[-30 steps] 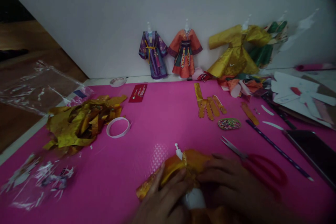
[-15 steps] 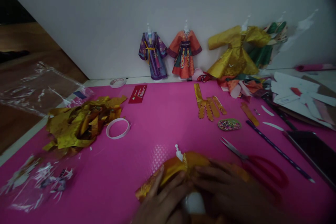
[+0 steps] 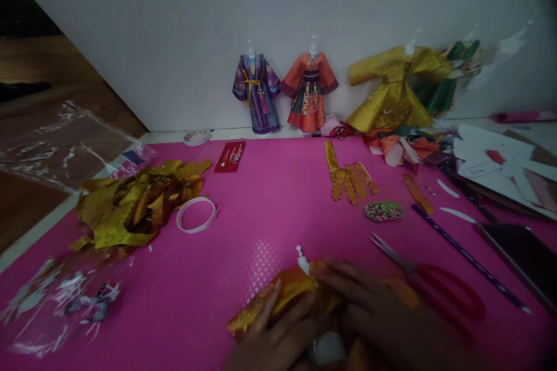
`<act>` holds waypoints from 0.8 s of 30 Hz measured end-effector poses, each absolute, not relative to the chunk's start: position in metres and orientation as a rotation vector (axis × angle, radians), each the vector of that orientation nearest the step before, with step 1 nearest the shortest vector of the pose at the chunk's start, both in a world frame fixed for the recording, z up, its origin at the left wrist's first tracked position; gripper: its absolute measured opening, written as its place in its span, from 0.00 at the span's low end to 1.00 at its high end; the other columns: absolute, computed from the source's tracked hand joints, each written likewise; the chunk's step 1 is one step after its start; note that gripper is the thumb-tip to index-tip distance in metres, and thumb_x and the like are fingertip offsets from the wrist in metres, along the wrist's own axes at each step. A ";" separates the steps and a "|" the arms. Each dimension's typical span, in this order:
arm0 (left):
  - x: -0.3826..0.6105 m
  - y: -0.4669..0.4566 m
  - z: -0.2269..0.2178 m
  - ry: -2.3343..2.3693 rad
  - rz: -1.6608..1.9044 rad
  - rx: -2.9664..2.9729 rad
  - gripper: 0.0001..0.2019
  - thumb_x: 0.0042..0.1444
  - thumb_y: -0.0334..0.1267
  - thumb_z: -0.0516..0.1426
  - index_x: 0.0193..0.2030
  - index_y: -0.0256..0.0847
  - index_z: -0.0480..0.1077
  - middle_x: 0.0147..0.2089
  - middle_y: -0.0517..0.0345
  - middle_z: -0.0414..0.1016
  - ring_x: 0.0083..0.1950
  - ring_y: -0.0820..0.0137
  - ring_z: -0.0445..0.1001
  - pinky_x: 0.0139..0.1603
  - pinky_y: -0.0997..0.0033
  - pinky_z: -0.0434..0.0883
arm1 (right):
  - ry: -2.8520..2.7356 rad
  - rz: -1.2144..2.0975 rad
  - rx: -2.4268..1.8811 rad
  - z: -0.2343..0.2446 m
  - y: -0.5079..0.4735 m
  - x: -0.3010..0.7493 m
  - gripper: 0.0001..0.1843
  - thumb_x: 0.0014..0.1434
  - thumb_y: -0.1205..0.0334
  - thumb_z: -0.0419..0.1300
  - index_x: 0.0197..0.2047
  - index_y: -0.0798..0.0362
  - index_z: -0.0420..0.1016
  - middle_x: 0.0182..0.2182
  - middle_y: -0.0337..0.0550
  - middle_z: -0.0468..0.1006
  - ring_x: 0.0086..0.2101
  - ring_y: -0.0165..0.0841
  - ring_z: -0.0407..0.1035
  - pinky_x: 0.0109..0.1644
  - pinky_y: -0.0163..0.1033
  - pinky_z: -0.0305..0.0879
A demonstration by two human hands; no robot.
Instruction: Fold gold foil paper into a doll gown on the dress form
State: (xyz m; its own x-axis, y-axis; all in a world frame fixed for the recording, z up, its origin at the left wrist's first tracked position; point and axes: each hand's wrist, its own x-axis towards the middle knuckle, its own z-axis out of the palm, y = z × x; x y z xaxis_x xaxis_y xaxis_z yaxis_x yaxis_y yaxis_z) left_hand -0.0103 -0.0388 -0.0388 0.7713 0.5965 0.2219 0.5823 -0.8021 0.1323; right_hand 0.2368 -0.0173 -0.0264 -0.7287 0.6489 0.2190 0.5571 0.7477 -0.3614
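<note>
Near the front edge of the view lies a doll's gold robe of shiny patterned paper, with a white peg-like neck sticking out at its collar. My left hand has its fingers bent over the left sleeve and front. My right hand grips the right side close to the collar, slightly blurred. A white piece shows between the hands below the robe. Both thumbs are hidden. Red-handled scissors lie open just right of my right hand.
On the pink mat are crumpled gold scraps, a tape ring, a red card, a bead dish, a purple pencil and a phone. Dressed dolls, including a purple-robed doll, lean on the white wall.
My right hand has shifted up toward the robe's collar, its fingers now over the right shoulder. The robe and scene sit slightly lower and further right in view.
</note>
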 end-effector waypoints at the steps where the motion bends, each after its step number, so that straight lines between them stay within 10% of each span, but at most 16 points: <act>1: -0.010 -0.038 -0.037 0.978 0.418 2.931 0.19 0.70 0.45 0.50 0.63 0.45 0.64 0.61 0.66 0.75 0.59 0.72 0.75 0.58 0.69 0.74 | -2.624 0.413 -0.932 -0.024 -0.017 0.237 0.11 0.60 0.65 0.60 0.45 0.44 0.79 0.62 0.40 0.71 0.61 0.41 0.66 0.63 0.49 0.65; 10: 0.002 -0.025 -0.025 0.905 0.641 3.093 0.18 0.72 0.44 0.44 0.53 0.43 0.73 0.46 0.68 0.84 0.46 0.76 0.80 0.51 0.76 0.74 | -2.641 0.370 -0.791 -0.029 -0.015 0.238 0.07 0.61 0.58 0.61 0.41 0.49 0.77 0.61 0.46 0.72 0.61 0.45 0.65 0.63 0.51 0.64; 17: -0.002 -0.028 -0.029 0.893 0.741 3.063 0.19 0.73 0.31 0.42 0.53 0.40 0.73 0.47 0.70 0.83 0.49 0.75 0.77 0.75 0.64 0.30 | -2.576 0.231 -0.949 -0.038 -0.012 0.233 0.12 0.60 0.68 0.57 0.44 0.47 0.78 0.54 0.43 0.80 0.52 0.40 0.75 0.54 0.44 0.75; 24: -0.006 -0.011 -0.030 0.826 0.428 3.128 0.10 0.64 0.30 0.55 0.41 0.47 0.77 0.57 0.66 0.78 0.59 0.71 0.73 0.74 0.57 0.25 | -2.323 0.286 -1.181 -0.074 -0.008 0.235 0.19 0.57 0.69 0.54 0.49 0.45 0.77 0.45 0.40 0.84 0.44 0.39 0.79 0.49 0.42 0.78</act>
